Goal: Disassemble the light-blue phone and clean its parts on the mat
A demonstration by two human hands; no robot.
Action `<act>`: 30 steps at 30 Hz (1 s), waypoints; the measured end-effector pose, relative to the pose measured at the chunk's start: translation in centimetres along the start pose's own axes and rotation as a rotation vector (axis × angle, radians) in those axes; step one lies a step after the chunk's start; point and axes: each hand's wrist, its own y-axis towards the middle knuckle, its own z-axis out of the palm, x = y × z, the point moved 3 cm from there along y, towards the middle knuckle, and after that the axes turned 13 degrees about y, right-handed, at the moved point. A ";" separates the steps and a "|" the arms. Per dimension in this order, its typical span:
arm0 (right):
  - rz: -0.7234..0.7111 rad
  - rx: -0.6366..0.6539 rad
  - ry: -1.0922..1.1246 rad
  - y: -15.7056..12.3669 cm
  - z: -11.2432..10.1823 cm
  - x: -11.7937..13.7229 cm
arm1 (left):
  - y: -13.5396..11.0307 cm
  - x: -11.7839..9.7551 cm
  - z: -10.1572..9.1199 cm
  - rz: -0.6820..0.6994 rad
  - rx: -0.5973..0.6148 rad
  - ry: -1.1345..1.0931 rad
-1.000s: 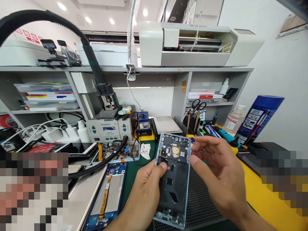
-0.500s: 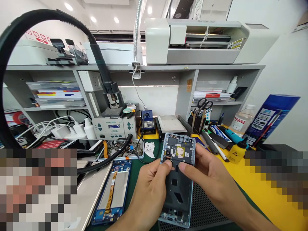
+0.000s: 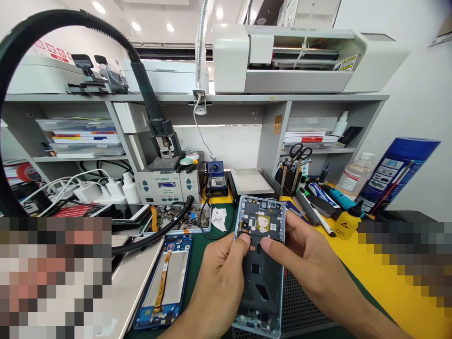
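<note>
Both my hands grip a light-blue phone frame (image 3: 256, 292), its inner side with boards and screws facing me. My left hand (image 3: 226, 273) is closed on its left edge, thumb pressed on the inside below the camera area. From the right edge my right hand (image 3: 303, 254) holds it, its thumb tip near the middle just under the upper board. Fingers behind the frame are hidden. Left of my hands lies a blue phone frame (image 3: 176, 278) with an orange flex cable (image 3: 163, 282) along it.
A hot-air station (image 3: 165, 186) stands behind, its black hose (image 3: 165, 230) looping over the left side. A parts tray (image 3: 176, 219) lies before it. At right are a yellow bottle (image 3: 346, 224), a white pen (image 3: 323, 220) and scissors (image 3: 300, 153). A black perforated mat (image 3: 303, 306) lies under my hands.
Hardly anything differs. The phone frame has tilted very slightly in my hands, and my left thumb has shifted a little to the left.
</note>
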 end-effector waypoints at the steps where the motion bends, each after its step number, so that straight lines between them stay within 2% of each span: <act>1: -0.002 -0.001 0.000 0.0 0.0 0.0 | 0.0 -0.1 0.0 0.009 -0.002 0.011; 16: -0.016 -0.060 -0.015 0.0 0.5 -0.6 | -0.4 -0.9 0.3 0.121 -0.101 0.115; 30: -0.016 -0.169 -0.185 -0.1 0.4 0.0 | -0.7 -1.3 0.7 0.136 -0.076 0.124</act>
